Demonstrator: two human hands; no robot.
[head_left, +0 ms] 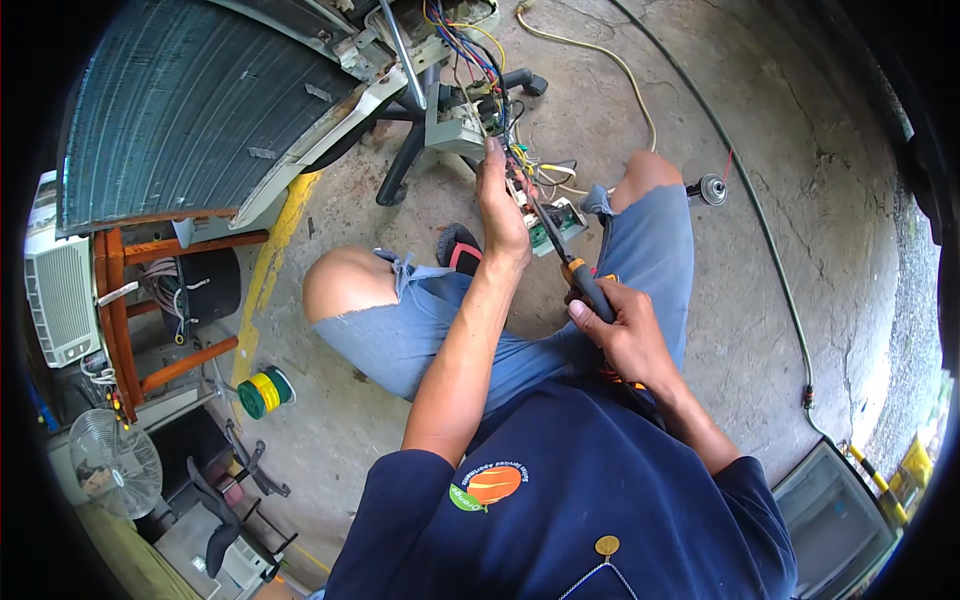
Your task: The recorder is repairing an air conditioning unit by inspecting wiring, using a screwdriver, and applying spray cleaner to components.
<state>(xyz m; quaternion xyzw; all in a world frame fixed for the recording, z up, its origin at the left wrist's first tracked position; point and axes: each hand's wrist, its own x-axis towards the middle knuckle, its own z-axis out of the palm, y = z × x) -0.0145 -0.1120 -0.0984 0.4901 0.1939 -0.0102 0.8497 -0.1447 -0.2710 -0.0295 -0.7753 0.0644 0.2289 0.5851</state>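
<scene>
My left hand [500, 205] is closed around the near side of a wired circuit board assembly, its thumb up and the other fingers mostly hidden. The green circuit board [562, 228] hangs by the hand, among white connectors and coloured wires [468, 45] that run up to the opened machine. Beyond my thumb is a grey control box [455, 134], attached to the same wiring. My right hand [632, 335] grips a long-shafted hand tool [590, 285] with a black and orange handle. Its shaft points up toward the board; the tip is lost among the parts.
A large finned coil [200, 110] of the opened machine stands at the upper left. Black wheeled base legs [402, 165] are under the wiring. A spray can [711, 190] stands beside my right knee, near a long hose [770, 240]. A green wire spool [265, 393] and fan [115, 463] are left.
</scene>
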